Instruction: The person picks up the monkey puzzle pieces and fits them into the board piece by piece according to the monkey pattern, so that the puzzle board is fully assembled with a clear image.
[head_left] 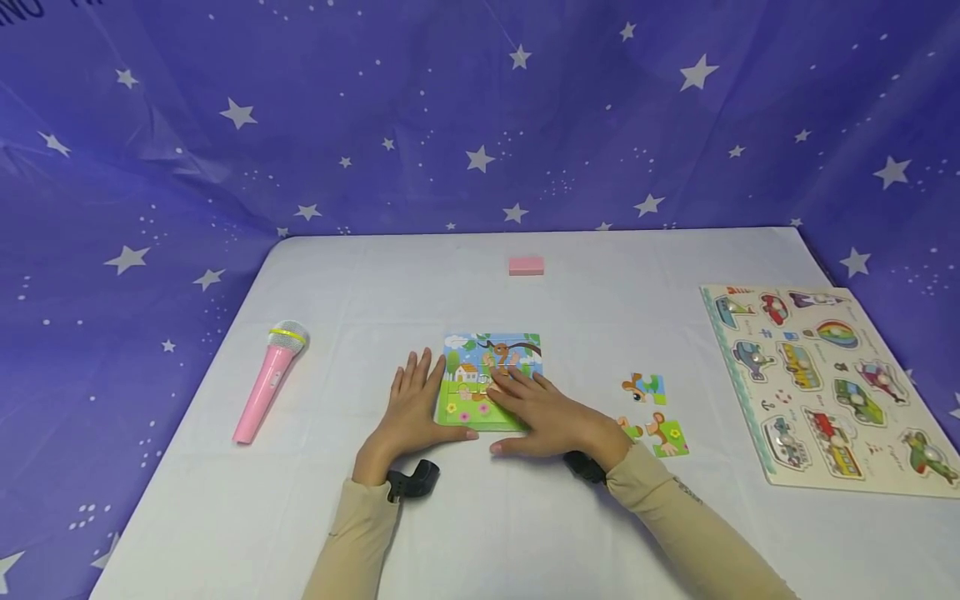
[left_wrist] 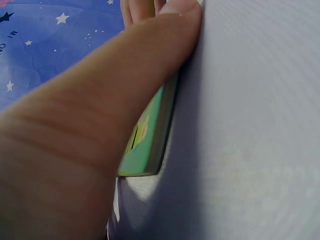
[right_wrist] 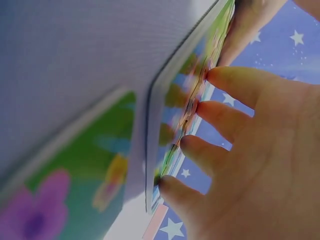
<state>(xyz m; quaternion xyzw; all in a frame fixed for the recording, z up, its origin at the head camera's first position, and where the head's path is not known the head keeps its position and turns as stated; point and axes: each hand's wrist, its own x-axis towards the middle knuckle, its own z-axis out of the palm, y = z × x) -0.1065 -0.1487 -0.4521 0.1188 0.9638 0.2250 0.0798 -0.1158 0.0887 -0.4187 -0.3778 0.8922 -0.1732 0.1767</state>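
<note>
A small jigsaw board (head_left: 457, 408) with a house, trees and flowers lies flat in front of me. My left hand (head_left: 412, 408) rests along its left side, fingers straight and thumb stretched by the near edge. With spread fingers my right hand (head_left: 551, 419) touches the pieces on the board's right half, hiding part of the picture. In the right wrist view, its fingertips (right_wrist: 172, 187) meet the board's surface. Loose jigsaw pieces lie right of that hand: one with an animal's eye (head_left: 637, 390), one with a flower (head_left: 670, 435), and another (head_left: 630, 428) partly hidden by the wrist.
A pink toy microphone (head_left: 270, 383) lies at the left. A pink block (head_left: 526, 266) sits near the far edge. On the right is a large wooden puzzle board (head_left: 817, 392) with vehicle shapes. Everything lies on a white-covered table (head_left: 360, 292) before a starry purple cloth (head_left: 435, 108).
</note>
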